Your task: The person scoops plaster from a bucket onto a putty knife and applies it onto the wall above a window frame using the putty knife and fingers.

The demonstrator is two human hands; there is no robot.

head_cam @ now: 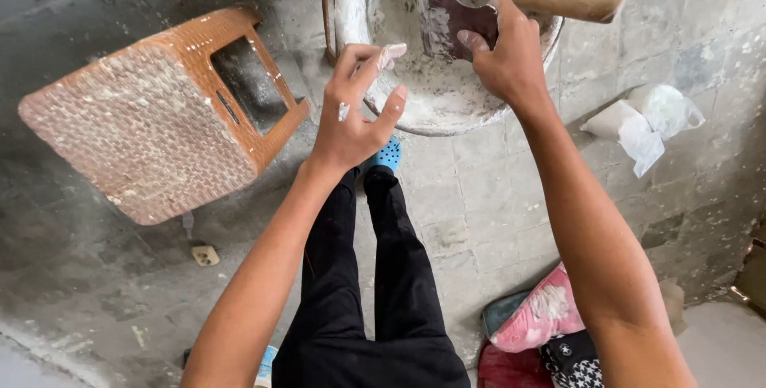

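My right hand (505, 53) grips a putty knife (447, 14) with a wooden handle, its blade smeared with white plaster and held over a round grey basin (437, 104) of white plaster. My left hand (357, 108) hovers at the basin's near rim with fingers spread, holding nothing; white plaster coats its fingertips. Both arms reach forward above my legs in black trousers (375, 276) and a blue shoe (388, 154).
An orange woven-pattern plastic stool (155, 112) lies tipped on the concrete floor at left. Crumpled white plastic bags (646, 120) lie at right. Pink and patterned cloth (542, 320) sits at the lower right. A thin metal rod (325, 5) stands beside the basin.
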